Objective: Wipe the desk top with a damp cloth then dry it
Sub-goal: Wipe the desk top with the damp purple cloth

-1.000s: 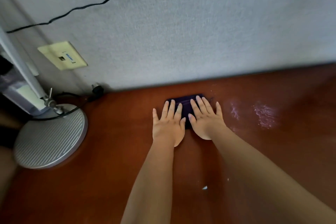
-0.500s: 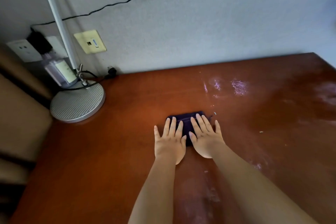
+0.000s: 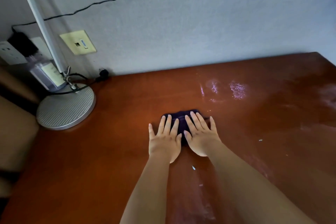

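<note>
A folded dark purple cloth (image 3: 179, 117) lies on the reddish-brown desk top (image 3: 112, 151), mostly hidden under my hands. My left hand (image 3: 165, 138) presses flat on its left part with straight, spread fingers. Beside it, my right hand (image 3: 201, 132) presses flat on the right part, fingers straight too. Shiny wet streaks (image 3: 225, 89) mark the desk beyond the cloth and to the right.
A lamp with a round silver base (image 3: 66, 107) and slanted pole (image 3: 39, 18) stands at the desk's back left corner, its black cable (image 3: 81, 89) running to the wall. A wall plate (image 3: 78, 44) and sockets sit behind it. Small white specks (image 3: 193, 167) lie on the desk.
Both hands drew the cloth back from the wall toward me, then held it about mid-desk. The view pulled back and shifted, showing more of the lamp and the desk's right side.
</note>
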The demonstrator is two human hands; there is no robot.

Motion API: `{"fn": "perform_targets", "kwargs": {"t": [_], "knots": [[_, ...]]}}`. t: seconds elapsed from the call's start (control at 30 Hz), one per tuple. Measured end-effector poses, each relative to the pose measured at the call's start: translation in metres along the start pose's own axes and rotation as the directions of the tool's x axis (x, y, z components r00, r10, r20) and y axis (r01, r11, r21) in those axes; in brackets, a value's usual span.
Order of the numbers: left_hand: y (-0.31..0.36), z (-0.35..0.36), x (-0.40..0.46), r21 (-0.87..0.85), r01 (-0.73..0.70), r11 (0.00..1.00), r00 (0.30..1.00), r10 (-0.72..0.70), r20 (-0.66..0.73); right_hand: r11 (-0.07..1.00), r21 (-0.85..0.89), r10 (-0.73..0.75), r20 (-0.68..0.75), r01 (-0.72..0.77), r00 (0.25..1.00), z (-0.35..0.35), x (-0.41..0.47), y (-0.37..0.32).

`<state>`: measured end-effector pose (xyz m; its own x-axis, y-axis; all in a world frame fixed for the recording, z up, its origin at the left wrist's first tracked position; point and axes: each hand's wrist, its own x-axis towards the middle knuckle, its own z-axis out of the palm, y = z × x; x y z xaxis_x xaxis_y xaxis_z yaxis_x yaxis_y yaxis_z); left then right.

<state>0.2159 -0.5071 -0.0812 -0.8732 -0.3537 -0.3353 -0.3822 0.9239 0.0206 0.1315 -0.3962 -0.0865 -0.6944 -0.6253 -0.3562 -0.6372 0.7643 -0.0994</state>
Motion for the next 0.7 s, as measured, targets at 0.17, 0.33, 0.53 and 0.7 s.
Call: {"fn": "perform_targets", "kwargs": {"t": [0.17,0.33,0.53,0.7], "knots": [[-0.006,-0.015,0.049,-0.003,0.013,1.000,1.000,-0.014,-0.017,1.000,0.011,-0.005,-0.008,0.005,1.000,-0.017,0.048,0.009],[-0.013,-0.028,0.091,-0.018,0.036,0.999,0.999,-0.036,-0.028,1.000,0.006,-0.013,-0.033,0.013,0.999,-0.034,0.091,0.015],[-0.016,-0.033,0.105,-0.041,0.048,0.998,0.998,-0.049,-0.030,1.000,0.006,-0.008,-0.035,0.009,0.999,-0.040,0.107,0.015],[-0.014,-0.027,0.084,-0.044,0.039,0.998,0.999,-0.040,-0.021,1.000,0.019,0.009,-0.025,-0.009,1.000,-0.033,0.086,0.011]]}}
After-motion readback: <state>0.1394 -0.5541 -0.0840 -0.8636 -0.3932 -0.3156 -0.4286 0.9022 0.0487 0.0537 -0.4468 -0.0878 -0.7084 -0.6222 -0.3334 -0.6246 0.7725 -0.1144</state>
